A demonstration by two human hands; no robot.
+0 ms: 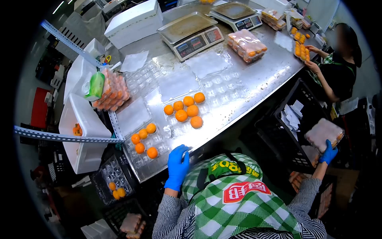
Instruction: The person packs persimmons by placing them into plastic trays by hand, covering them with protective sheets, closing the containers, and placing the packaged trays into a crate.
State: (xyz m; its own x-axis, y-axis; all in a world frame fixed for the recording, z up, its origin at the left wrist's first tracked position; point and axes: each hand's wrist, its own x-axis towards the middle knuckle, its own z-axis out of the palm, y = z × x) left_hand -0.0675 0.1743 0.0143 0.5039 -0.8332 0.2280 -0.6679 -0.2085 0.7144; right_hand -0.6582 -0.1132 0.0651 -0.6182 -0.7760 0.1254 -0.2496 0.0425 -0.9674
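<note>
My left hand (177, 165), in a blue glove, rests by the front edge of the metal table (234, 115). Its fingers are stretched out and hold nothing. Nearest to it are loose oranges (152, 152) in a clear cupped tray (160, 140). More oranges (181, 115) fill part of a second open tray (179, 129) behind. Off to the right, my right hand (329, 153), also gloved, grips the near edge of a closed pack of oranges (324, 134) with a pale, clouded top. That pack is beside a black crate (292, 149).
Two weighing scales (191, 36) (235, 16) stand at the table's back. Stacked packs (246, 44) sit at right, others (111, 91) at left. White foam boxes (81, 131) and a perforated metal rail (71, 134) border the left. A co-worker (338, 67) handles an orange tray (301, 51).
</note>
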